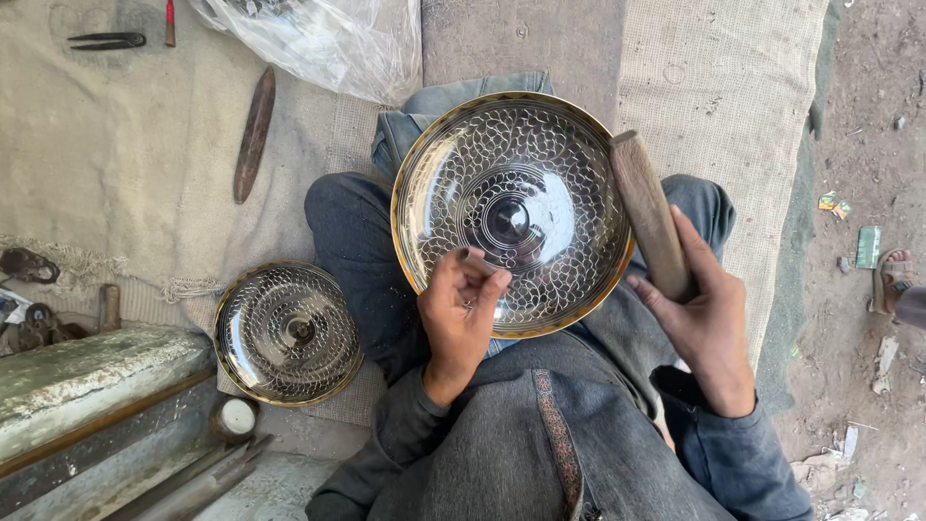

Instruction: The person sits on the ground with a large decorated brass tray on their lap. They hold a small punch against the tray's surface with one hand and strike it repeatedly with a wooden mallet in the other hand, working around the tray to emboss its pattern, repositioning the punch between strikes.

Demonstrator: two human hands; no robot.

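A big round metal plate (511,212) rests on the person's lap, leaning up on the knees. It is shiny, with a gold rim, and it is the thing to look from. The left hand (461,314) is at the near edge of the plate. Its fingers (482,289) are closed around a small punch (475,261), and the tip of the punch touches the plate just below the middle. The right hand (704,318) is just to the right of the plate. Its fingers are closed around a thick wooden mallet (648,212), which stands over the right rim of the plate. The plate is already covered with little curved lines, like fish scales, almost all the way round, and rings sit at the middle. So it looks like most of the pattern is made, and only a bit near the punch may be left. To the left of the plate, lower down, a smaller plate (287,333) with the same kind of pattern lies on a cloth (125,154) on the ground; it looks finished. Farther up and left of the big plate lie a dark flat tool (254,135) and a clear plastic bag (318,39).
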